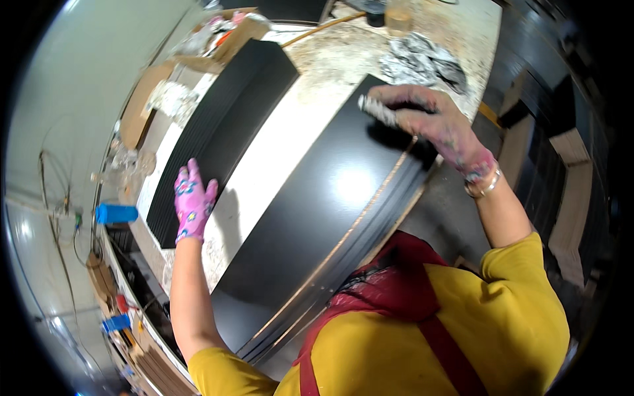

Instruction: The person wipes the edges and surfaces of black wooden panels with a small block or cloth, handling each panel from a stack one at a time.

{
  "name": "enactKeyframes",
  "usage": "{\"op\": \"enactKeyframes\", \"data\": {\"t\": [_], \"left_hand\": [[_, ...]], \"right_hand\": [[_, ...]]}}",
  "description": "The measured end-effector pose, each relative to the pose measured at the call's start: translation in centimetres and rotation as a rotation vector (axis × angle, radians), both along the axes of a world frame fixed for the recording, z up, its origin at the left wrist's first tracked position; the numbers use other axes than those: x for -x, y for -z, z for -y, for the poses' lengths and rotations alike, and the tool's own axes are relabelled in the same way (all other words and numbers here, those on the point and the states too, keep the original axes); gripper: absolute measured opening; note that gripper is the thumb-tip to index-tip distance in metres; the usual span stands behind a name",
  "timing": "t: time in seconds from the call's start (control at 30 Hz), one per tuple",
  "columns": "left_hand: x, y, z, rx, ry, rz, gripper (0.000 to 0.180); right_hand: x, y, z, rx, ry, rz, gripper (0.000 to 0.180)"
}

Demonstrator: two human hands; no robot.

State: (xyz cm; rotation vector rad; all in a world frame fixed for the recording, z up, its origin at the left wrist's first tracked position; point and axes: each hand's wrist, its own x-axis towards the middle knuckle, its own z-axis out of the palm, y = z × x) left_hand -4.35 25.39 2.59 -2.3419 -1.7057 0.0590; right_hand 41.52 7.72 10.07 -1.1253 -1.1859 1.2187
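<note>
Head view shows a person in a yellow top with red straps leaning over a speckled, paint-marked counter [330, 59]. The right hand [432, 122], bare and smeared with dark grime, is clenched around a small grey-white tool [378, 109] and presses it on the far end of the top black panel [330, 198]. That panel is long, glossy and flat, catching a bright glare near its middle; it lies on a stack of like panels whose thin edges show pale lines along the right side. The left hand [192, 203], in a pink patterned glove, lies flat with fingers spread on the near end of a second stack of black sheets [228, 125], grasping nothing. This stack is matte and runs away from the person, well left of the glossy panel, with a bare strip of counter between them. A crumpled grey rag [422, 61] lies just beyond the right hand. A clear cup [399, 18] stands at the far edge; its contents cannot be made out. An open cardboard box [198, 46] at the far left holds crumpled scraps.
</note>
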Motion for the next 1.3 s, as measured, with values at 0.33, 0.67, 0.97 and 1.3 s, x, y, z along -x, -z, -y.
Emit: {"op": "enactKeyframes", "data": {"t": [0.33, 0.67, 0.97, 1.3], "left_hand": [[-3.9, -2.8, 1.3, 0.035, -0.095, 0.027, 0.063], [-1.8, -0.6, 0.6, -0.027, 0.055, -0.001, 0.035], [-0.2, 0.6, 0.0, -0.303, 0.229, 0.201, 0.026], [-1.1, -22.5, 9.9, 0.163, -0.085, 0.623, 0.025]], "right_hand": [[-4.1, 5.0, 0.4, -0.263, -0.005, -0.576, 0.049], [-3.0, 4.0, 0.5, -0.258, 0.052, -0.649, 0.059], [-3.6, 4.8, 0.0, -0.158, 0.060, -0.686, 0.047], [-7.2, 4.0, 1.2, -0.268, 0.360, -0.679, 0.035]]}}
